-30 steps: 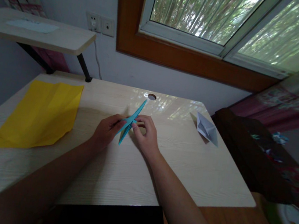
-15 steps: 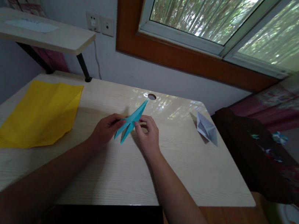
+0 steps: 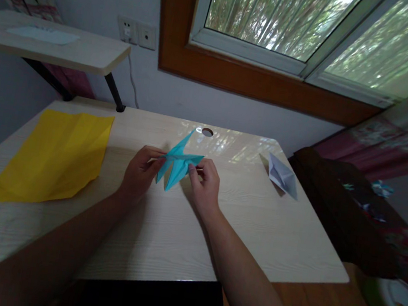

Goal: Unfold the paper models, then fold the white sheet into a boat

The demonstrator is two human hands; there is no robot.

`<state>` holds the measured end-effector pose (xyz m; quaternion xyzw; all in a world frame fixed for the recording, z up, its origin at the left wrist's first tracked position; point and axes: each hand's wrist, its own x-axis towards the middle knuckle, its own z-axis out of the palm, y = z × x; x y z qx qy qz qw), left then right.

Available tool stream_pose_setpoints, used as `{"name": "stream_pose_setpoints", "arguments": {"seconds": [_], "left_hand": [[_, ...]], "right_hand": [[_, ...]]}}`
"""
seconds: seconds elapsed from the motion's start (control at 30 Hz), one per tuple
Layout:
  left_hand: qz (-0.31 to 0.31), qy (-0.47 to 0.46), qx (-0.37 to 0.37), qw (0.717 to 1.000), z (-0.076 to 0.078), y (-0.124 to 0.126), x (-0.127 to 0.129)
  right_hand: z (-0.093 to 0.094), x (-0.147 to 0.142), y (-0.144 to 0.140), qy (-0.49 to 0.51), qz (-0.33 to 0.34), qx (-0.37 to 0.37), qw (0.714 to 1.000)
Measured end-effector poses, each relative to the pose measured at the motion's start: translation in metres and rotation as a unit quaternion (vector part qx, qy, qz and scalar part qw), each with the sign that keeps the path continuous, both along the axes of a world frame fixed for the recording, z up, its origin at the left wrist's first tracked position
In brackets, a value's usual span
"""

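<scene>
Between my hands, above the middle of the table, is a folded turquoise paper figure (image 3: 179, 162) with several pointed flaps. My left hand (image 3: 142, 168) pinches its left side between thumb and fingers. On the other side, my right hand (image 3: 206, 179) is closed on a flap that sticks out to the right. One long point reaches away toward the wall, and two points hang toward me. The tips of my fingers behind the paper are partly hidden.
A creased yellow sheet (image 3: 51, 157) covers the table's left part. To the right stands a white folded paper piece (image 3: 282, 176). Near the back edge is a round hole (image 3: 207, 132). A raised shelf (image 3: 88, 55) overhangs the back left corner.
The turquoise paper has opened out: a flap now spreads to the right in my right hand. Its long far point has shifted slightly left. My hands have moved only a little.
</scene>
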<state>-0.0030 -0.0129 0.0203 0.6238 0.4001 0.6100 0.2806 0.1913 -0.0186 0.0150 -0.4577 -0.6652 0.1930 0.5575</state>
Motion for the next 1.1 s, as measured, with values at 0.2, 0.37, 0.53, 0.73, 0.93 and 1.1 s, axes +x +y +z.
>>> {"name": "stream_pose_setpoints", "arguments": {"seconds": [0.2,0.37,0.53,0.73,0.93,1.1], "left_hand": [[-0.050,0.025,0.027,0.998,0.000,-0.001,-0.002],[-0.104,-0.017,-0.061,0.993,-0.011,0.003,0.003],[-0.145,-0.016,-0.160,0.976,-0.015,0.002,0.008],[-0.109,-0.007,-0.187,0.976,-0.004,-0.001,0.006],[-0.114,-0.109,-0.201,0.967,-0.007,0.004,0.004],[-0.096,-0.156,-0.198,0.963,-0.016,0.009,0.002]], "right_hand": [[-0.007,0.004,0.002,0.024,-0.001,-0.014,1.000],[-0.009,0.004,0.001,0.028,0.013,-0.045,0.999],[-0.007,0.005,0.000,-0.008,0.017,-0.053,0.998],[-0.009,0.004,0.001,-0.045,0.031,-0.032,0.998],[-0.012,0.005,0.001,-0.017,0.014,-0.035,0.999],[-0.012,0.007,0.001,0.013,0.004,-0.050,0.999]]}}
